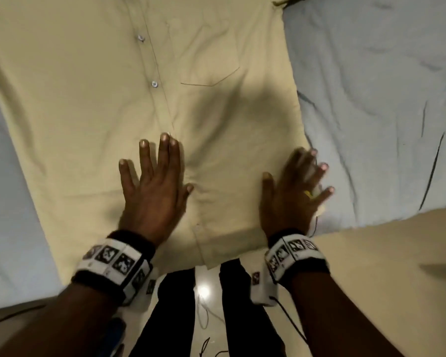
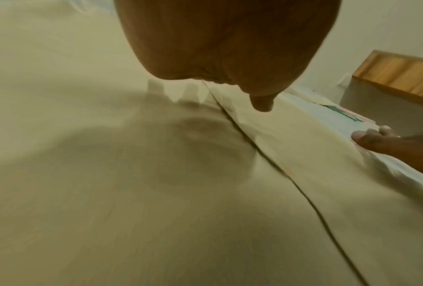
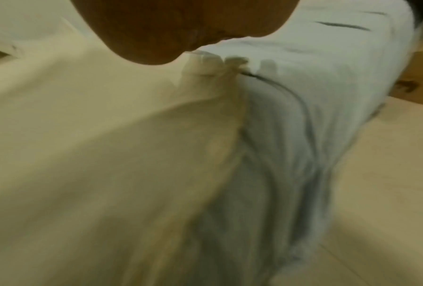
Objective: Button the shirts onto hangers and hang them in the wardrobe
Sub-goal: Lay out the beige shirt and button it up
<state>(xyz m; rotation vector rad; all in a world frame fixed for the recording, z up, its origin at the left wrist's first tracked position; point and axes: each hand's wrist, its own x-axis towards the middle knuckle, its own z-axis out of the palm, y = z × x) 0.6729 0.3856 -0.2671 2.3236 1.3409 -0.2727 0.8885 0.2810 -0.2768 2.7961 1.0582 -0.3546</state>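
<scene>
A cream button-up shirt [image 1: 93,104] lies flat on the bed, front up, with a chest pocket [image 1: 209,73] and two buttons visible on its placket [image 1: 153,83]. My left hand [image 1: 152,176] lies flat, fingers spread, on the shirt's lower front beside the placket. My right hand [image 1: 296,186] is spread flat over the shirt's right side edge, its fingers reaching onto the sheet. In the left wrist view the palm [image 2: 225,42] hovers close over the cream shirt [image 2: 131,174]. The right wrist view shows the shirt's edge [image 3: 220,120] against the sheet. No hanger is visible.
A pale blue-grey bedsheet [image 1: 376,104] covers the bed around the shirt. The bed's front edge runs near my legs, with pale floor [image 1: 371,266] below it. A wooden-edged piece of furniture [image 2: 398,77] stands beyond the bed in the left wrist view.
</scene>
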